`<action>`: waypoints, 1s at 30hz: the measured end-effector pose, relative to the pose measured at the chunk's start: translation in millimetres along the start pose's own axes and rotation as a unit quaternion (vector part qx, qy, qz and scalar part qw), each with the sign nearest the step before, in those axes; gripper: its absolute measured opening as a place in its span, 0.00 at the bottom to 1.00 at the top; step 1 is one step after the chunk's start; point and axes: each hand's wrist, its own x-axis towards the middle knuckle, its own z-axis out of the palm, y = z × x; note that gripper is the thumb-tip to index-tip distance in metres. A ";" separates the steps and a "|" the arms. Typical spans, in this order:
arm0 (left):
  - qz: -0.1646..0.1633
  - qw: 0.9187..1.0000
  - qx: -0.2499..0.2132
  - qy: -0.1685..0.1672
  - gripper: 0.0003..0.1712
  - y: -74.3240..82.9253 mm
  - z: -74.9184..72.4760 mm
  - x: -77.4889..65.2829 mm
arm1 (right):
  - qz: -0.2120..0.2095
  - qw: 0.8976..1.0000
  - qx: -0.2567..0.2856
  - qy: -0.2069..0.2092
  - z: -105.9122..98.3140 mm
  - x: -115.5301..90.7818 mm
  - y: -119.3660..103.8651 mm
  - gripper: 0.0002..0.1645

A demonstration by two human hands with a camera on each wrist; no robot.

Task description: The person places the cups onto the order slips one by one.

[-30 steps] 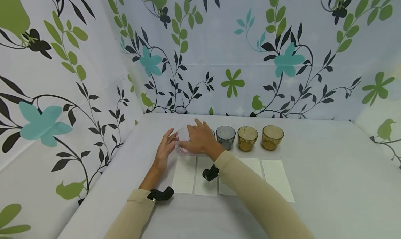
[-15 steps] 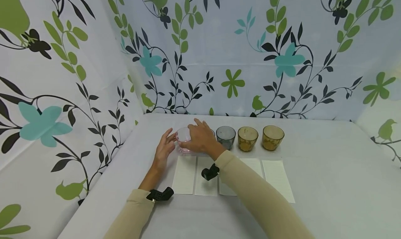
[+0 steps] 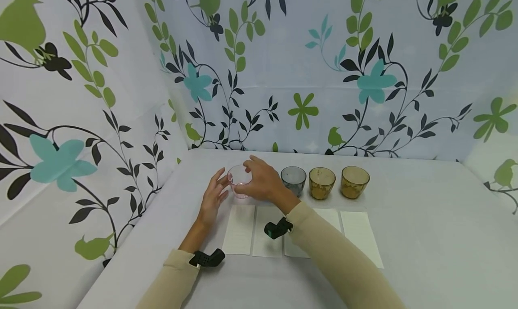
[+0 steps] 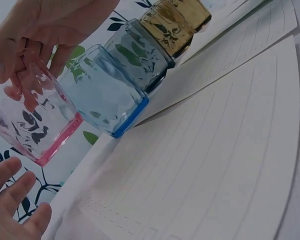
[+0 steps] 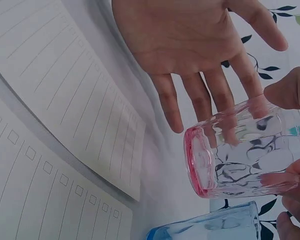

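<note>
A clear pink-tinted glass tumbler point(image 3: 239, 179) is at the left end of a row of glasses. My right hand point(image 3: 265, 181) holds it near the rim between thumb and fingers, coming from the right. Its thicker pink base point(image 5: 196, 162) faces down. On the tumbler's left side, my left hand point(image 3: 212, 199) is spread, palm toward the glass, its fingers point(image 4: 17, 190) straight and loose. In the left wrist view a blue tumbler point(image 4: 105, 92) stands just beyond the pink one; my right hand hides it in the head view.
Farther right in the row are a grey tumbler point(image 3: 293, 181) and two amber ones, the nearer point(image 3: 321, 184) and the end one point(image 3: 354, 183). Several lined paper sheets point(image 3: 238, 230) lie side by side in front of the glasses on the white table point(image 3: 425, 237). Patterned cloth point(image 3: 251, 75) hangs behind.
My right hand has shifted slightly right, showing more of the pink tumbler and covering the sliver of blue tumbler seen before. The head view has tilted a little. The left hand stays about the same.
</note>
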 end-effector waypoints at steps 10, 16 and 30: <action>0.013 1.000 -0.002 -0.007 0.35 9.8 -3.7 -6.5 | -0.028 0.995 0.087 0.028 -6.9 -6.4 -6.4 0.39; 0.021 1.000 0.004 -0.016 0.36 13.8 -4.4 -10.2 | -0.025 0.992 0.116 0.035 -12.1 -11.7 -12.5 0.38; 0.030 0.998 0.008 -0.047 0.36 24.7 4.2 -21.5 | -0.027 0.982 0.185 0.029 -2.6 -32.1 -22.8 0.37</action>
